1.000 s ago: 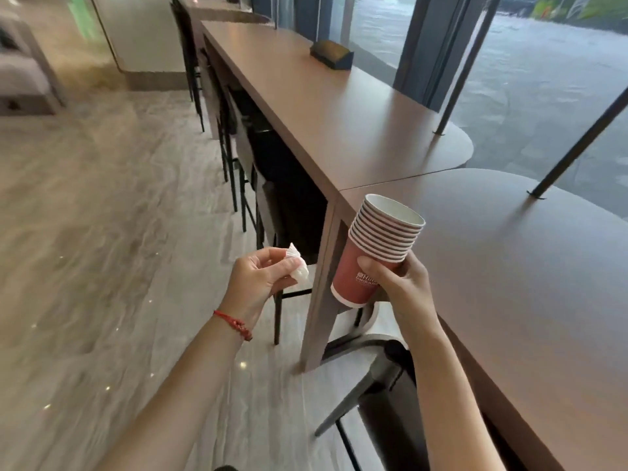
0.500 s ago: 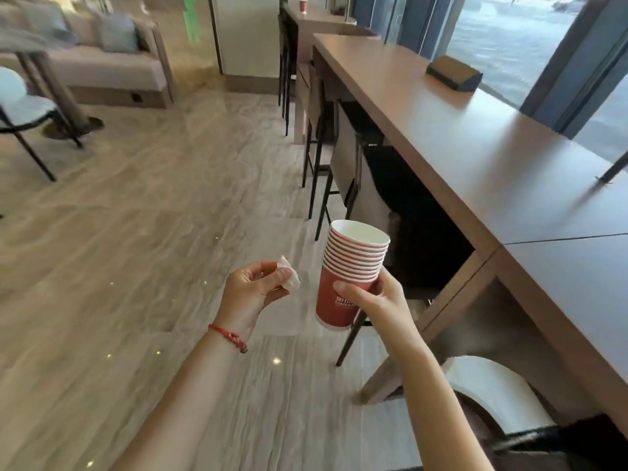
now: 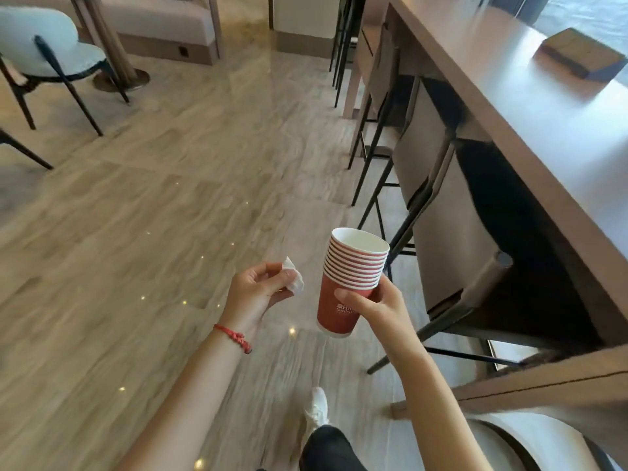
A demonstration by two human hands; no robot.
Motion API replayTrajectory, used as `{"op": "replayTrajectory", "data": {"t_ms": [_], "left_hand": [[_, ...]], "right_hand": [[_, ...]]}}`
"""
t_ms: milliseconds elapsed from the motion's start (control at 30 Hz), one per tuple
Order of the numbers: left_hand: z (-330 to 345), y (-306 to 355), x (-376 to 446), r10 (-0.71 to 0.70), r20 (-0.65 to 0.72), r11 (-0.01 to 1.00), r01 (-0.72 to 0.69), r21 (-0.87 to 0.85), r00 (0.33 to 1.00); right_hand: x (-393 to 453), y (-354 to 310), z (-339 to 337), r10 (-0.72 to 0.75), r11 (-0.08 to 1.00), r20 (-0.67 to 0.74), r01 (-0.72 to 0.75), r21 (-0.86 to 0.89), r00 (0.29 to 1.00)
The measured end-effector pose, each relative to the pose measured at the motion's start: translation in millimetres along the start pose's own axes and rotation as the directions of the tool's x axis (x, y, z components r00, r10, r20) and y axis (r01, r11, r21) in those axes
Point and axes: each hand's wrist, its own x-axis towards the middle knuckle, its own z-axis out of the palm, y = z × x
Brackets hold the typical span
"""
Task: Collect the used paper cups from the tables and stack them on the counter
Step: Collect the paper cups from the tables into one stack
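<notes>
A stack of several red paper cups point(image 3: 351, 277) with white rims is held upright over the floor, its top cup empty. My right hand point(image 3: 372, 309) grips the stack around its lower half, thumb across the front. To the left of it, my left hand point(image 3: 258, 292) pinches a small crumpled white tissue point(image 3: 294, 278) between thumb and fingers; a red string bracelet sits on that wrist.
A long brown bar table point(image 3: 530, 107) runs along the right with a dark wooden box point(image 3: 581, 56) on it. Dark metal bar stools point(image 3: 445, 232) are tucked under it. A pale chair point(image 3: 47, 52) and a sofa stand at the far left. My white shoe point(image 3: 316, 407) steps on wood-look floor.
The view has swung left, away from the table and toward the open floor. Both hands keep the same hold on the cup stack and the tissue, now carried beside the stools.
</notes>
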Motion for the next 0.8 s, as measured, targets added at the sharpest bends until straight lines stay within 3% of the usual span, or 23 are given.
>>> {"op": "replayTrajectory", "data": {"t_ms": [333, 500, 800], "left_hand": [[21, 31, 156, -0.038, -0.153, 0.999, 0.034, -0.029, 0.988], [43, 70, 236, 0.009, -0.155, 0.999, -0.015, -0.041, 0.988], [42, 96, 388, -0.028, -0.210, 0.999, 0.021, -0.035, 0.977]], "right_hand": [[171, -3, -8, 0.049, 0.999, 0.093, -0.050, 0.008, 0.994], [260, -24, -13, 0.047, 0.999, 0.142, -0.050, 0.014, 0.989], [425, -31, 0, 0.062, 0.998, 0.147, -0.062, -0.009, 0.987]]}}
